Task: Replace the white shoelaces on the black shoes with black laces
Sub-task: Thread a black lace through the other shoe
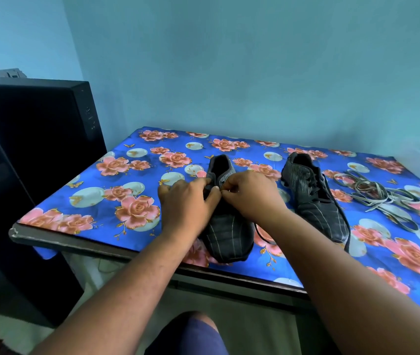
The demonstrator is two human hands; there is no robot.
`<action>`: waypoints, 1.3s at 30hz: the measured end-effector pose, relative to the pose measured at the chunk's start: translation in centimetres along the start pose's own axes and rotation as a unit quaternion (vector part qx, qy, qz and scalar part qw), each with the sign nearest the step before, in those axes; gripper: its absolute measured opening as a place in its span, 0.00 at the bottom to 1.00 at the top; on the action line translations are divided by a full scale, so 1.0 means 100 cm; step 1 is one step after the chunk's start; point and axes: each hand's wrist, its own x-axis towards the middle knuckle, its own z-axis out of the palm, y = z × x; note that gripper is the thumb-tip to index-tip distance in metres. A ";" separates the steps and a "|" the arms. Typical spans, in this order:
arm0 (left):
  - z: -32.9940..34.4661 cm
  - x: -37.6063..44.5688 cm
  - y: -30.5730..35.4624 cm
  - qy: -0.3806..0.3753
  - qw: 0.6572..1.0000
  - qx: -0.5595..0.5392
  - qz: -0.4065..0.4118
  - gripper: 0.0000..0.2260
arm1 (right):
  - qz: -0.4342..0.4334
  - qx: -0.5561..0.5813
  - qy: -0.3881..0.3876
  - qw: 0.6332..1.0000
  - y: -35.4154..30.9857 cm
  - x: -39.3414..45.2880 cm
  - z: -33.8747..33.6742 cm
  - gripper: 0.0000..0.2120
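Two black shoes with thin pale stripes lie on the table, toes toward me. The left shoe (225, 234) is under both hands. My left hand (187, 201) and my right hand (251, 194) meet over its lacing area, fingers curled and pinching a black lace; a loop of that black lace (261, 233) trails out by my right wrist. The right shoe (314, 196) lies apart, with a black lace threaded through it. The removed white laces (380, 198) sit in a loose tangle at the far right.
The table wears a blue cloth with pink roses (127, 201); its dark front edge (96, 245) runs toward me. A black cabinet-like box (37, 139) stands close on the left. A blue wall lies behind. My knee (198, 331) shows below.
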 end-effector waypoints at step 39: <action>0.010 0.013 -0.031 -0.045 0.962 -0.270 0.019 0.11 | -0.092 0.070 -0.034 0.993 0.028 0.019 0.000 0.05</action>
